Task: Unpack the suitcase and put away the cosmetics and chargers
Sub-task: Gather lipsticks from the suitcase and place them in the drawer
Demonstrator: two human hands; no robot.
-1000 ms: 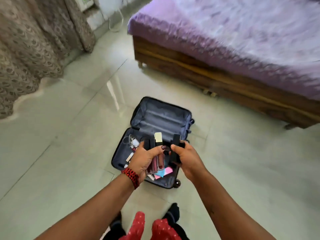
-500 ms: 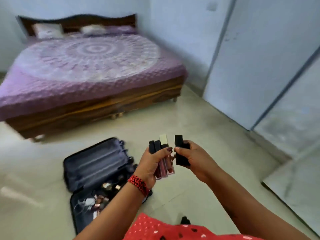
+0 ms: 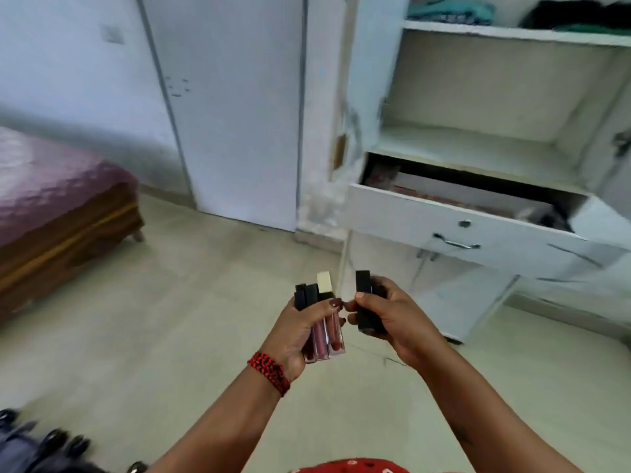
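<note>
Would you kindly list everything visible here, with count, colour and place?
lip gloss tubes: three, pink-red with two black caps and one cream, in left hand
black cases: at least two, black, in right hand
drawer: one, white, pulled open, right
folded clothes: several, teal and black, on top shelf
door: one, white, closed, centre
bed: one, purple cover on wooden frame, left
suitcase: one, grey-blue, bottom-left edge, blurred
bracelet: one, red, left wrist
left hand: one, holds the tubes
right hand: one, holds the cases
</note>
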